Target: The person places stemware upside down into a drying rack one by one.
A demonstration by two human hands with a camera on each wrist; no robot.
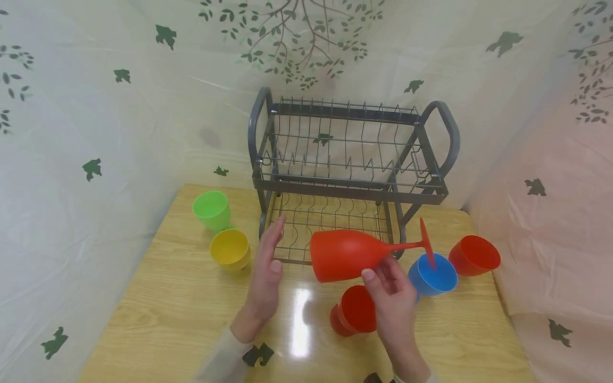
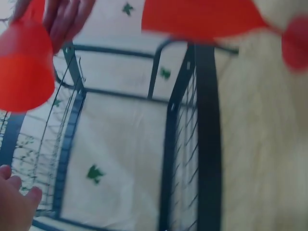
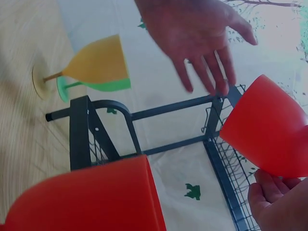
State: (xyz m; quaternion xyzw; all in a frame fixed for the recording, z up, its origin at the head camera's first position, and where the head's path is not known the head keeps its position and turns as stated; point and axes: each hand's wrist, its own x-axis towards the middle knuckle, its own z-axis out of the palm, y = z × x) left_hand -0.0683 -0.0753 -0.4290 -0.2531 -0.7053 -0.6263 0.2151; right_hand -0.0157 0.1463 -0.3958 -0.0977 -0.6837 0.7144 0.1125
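My right hand grips a red plastic goblet by the lower bowl near its stem. The goblet lies sideways in the air, mouth to the left and foot to the right, in front of the dish rack. My left hand is raised to the left of the goblet's mouth, fingers straight, apart from it. In the right wrist view the left hand shows spread fingers and holds nothing. Another red goblet stands on the table below the held one.
A green goblet and a yellow goblet stand left of the rack. On the right are a blue goblet and a further red goblet. The wooden table meets a leaf-patterned sheet behind.
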